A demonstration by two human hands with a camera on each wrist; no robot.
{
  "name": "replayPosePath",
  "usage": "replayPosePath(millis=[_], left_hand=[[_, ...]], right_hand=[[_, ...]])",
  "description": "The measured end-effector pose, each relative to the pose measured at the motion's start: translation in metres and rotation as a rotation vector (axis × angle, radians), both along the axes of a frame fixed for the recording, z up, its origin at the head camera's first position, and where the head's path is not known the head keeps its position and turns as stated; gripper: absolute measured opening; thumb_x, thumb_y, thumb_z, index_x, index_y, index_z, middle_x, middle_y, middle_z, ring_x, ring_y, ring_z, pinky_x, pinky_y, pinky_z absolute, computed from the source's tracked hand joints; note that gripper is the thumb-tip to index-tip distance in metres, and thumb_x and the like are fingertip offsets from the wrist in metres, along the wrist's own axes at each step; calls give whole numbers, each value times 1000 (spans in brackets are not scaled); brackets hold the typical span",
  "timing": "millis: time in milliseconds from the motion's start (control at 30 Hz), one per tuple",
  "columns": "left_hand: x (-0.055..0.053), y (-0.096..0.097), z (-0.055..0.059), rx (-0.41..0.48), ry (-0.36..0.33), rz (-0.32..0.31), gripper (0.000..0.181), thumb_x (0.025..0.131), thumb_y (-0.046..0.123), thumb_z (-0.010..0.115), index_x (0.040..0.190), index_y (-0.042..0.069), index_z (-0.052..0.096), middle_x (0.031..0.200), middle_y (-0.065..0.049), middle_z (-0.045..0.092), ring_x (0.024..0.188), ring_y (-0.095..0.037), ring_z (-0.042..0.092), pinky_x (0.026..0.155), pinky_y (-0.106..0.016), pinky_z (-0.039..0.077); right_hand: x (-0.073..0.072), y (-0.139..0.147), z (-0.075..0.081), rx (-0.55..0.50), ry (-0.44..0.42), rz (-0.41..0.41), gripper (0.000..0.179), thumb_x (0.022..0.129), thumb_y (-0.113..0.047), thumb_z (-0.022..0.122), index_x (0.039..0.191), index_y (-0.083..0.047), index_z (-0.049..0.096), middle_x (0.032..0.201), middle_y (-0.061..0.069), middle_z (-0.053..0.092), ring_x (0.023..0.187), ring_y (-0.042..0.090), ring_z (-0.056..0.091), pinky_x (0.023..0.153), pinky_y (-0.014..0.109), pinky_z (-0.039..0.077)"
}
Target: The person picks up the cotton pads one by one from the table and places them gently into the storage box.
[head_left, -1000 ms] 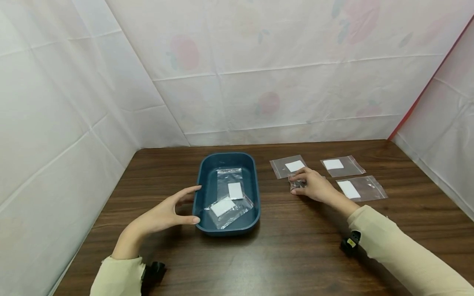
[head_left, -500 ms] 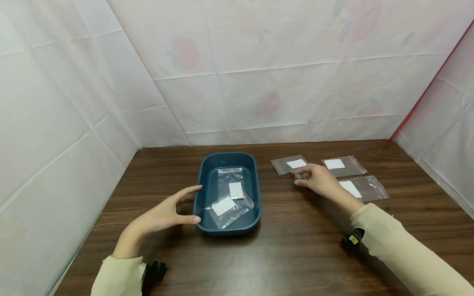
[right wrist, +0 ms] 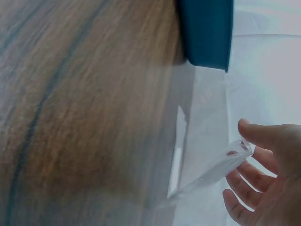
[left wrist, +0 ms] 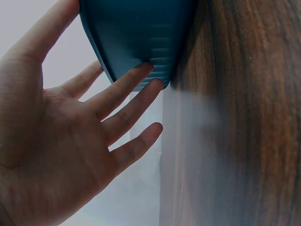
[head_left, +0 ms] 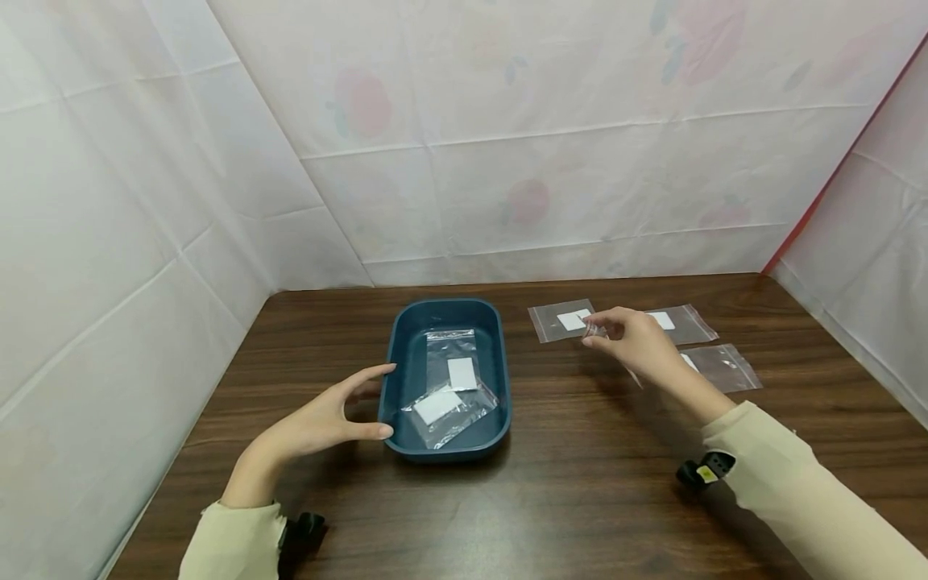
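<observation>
My left hand (head_left: pixel 315 419) has its fingers spread, with thumb and fingertip at the near left rim of a dark blue tray (head_left: pixel 413 342). In the left wrist view its fingers (left wrist: pixel 122 89) lie straight along the tray's outer side. My right hand (head_left: pixel 641 346) pinches a clear zip bag (right wrist: pixel 216 169) by one edge between thumb and fingers, and the bag hangs down below them. Inside the tray lie two clear zip bags with white labels, one upper bag (head_left: pixel 441 350) and one lower bag (head_left: pixel 457 423), overlapping.
Beyond my right hand lie a zip bag (head_left: pixel 549 324) at the back, another bag (head_left: pixel 689 324) partly behind the hand, and a third bag (head_left: pixel 728 368) near the wrist. A brown wooden table (head_left: pixel 565 499) carries everything. White sheets (head_left: pixel 464 193) hang around it.
My right hand has lifted the pinched bag off the table and moved slightly right and back. The left hand and tray have stayed in place.
</observation>
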State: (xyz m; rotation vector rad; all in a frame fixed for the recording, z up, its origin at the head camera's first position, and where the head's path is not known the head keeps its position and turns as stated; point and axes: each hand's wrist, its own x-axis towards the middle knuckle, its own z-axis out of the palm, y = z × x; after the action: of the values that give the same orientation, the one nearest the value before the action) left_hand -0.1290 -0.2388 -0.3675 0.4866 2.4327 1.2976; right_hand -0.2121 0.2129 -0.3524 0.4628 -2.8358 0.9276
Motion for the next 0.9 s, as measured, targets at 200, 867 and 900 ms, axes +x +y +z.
replayPosePath(millis=[200,867,900], left_hand=[[0,0,0,-12,9,3,85,86,34,79,155,22,30,152,-17,38,139,-41,34,103,-68,32],[0,0,0,-16,12,4,85,86,34,79,155,22,30,152,-17,38,138,-41,35,103,-68,31],[0,0,0,-15,11,3,85,86,34,79,155,22,30,152,-17,38,138,-41,35,103,-68,32]], right_hand=[[4,-1,8,-61,43,12,35,88,-22,78,117,-4,71,102,11,68,90,26,62,80,43,48],[25,-40,39,-128,148,102,34,86,-16,79,119,-10,72,108,3,68,89,23,60,72,36,45],[26,-42,41,-138,152,110,34,86,-16,79,119,-10,72,109,3,68,90,22,60,74,37,46]])
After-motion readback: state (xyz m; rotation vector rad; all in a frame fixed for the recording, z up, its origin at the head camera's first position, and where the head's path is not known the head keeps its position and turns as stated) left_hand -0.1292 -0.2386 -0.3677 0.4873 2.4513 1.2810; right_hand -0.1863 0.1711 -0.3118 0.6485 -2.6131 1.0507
